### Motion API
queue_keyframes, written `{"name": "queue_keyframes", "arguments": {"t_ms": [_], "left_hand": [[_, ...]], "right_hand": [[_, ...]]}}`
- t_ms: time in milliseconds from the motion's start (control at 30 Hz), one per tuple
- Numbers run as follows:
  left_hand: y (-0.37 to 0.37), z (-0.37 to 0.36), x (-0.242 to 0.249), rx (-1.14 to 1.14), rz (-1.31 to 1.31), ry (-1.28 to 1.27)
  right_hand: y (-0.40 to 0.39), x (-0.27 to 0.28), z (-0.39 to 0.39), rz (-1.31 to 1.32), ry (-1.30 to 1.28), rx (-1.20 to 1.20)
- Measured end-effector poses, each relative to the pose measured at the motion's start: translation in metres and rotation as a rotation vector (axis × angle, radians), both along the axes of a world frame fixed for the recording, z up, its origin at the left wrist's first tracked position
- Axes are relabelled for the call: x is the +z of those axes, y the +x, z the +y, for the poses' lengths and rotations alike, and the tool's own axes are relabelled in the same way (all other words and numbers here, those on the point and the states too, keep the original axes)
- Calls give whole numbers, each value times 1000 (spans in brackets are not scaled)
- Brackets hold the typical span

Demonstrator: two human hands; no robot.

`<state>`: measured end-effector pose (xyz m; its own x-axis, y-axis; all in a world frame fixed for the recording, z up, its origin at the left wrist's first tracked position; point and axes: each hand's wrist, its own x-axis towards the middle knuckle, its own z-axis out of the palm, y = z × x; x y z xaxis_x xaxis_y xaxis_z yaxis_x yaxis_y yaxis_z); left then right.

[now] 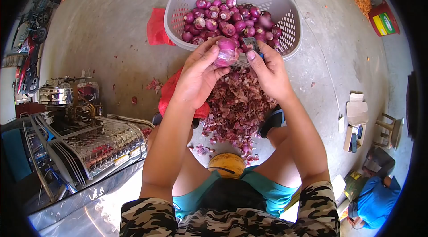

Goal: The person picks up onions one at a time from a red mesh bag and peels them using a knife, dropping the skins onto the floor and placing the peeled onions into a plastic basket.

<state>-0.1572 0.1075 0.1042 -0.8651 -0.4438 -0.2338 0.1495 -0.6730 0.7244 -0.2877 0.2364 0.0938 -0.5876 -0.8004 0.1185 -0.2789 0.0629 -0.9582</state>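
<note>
My left hand [195, 76] is closed around a red onion [226, 53], with the thumb on its near side. Part of the onion's papery skin looks pale and loose. Just to the right, my right hand [271, 71] grips a small flat metal blade tool [251, 43] with a bit of blue near the fingers; its exact kind is hard to make out. Both hands are above the near rim of a grey plastic basket [176, 14] holding many red onions [228, 29]. Beneath them lies a heap of dry onion skins [238, 103] on the floor.
Red mesh sacks [159, 27] lie left of the basket and by my left leg. A shiny metal vehicle body [109, 143] stands at left. At right are a cardboard box [355, 134], a stool [392, 132], a red bucket [384, 19] and a person in blue [379, 201].
</note>
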Motion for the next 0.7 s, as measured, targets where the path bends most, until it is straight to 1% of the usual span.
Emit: {"name": "queue_keyframes", "arguments": {"t_ms": [133,233,333,533,633,700], "left_hand": [[0,2,1,-43,34,7],[-2,4,0,-50,34,4],[-2,5,0,-38,28,5],[-1,4,-2,-30,7,-51],[-2,6,-4,-12,7,-94],[-2,6,-3,-18,22,-85]], "right_hand": [[0,1,-1,221,42,-23],[1,-4,-4,237,14,-36],[0,-2,-3,231,89,5],[-1,2,-4,306,137,10],[0,0,-6,441,14,73],[-1,0,-4,361,34,62]]}}
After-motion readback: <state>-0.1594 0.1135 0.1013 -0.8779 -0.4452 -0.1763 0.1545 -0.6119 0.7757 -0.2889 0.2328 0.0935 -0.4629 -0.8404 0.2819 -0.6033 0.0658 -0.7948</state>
